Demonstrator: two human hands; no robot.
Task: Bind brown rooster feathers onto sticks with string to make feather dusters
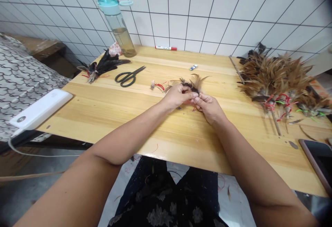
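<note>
Brown and black feathers lie in and behind my two hands near the middle of the table. My left hand is closed, its thumb and fingers pinching the feathers from the left. From the right, my right hand meets it fingertip to fingertip, also pinched at the base of the feathers. Exactly what sits between the right fingertips is too small to make out. Some red strands show under the hands. Just left of them lies a short piece of red string with a small pale tuft.
Black scissors and a bunch of dark feathers lie left, near a water bottle. Tied brown feather bundles pile up right, above a phone. A red marker lies by the wall; a white power bank sits at the left edge.
</note>
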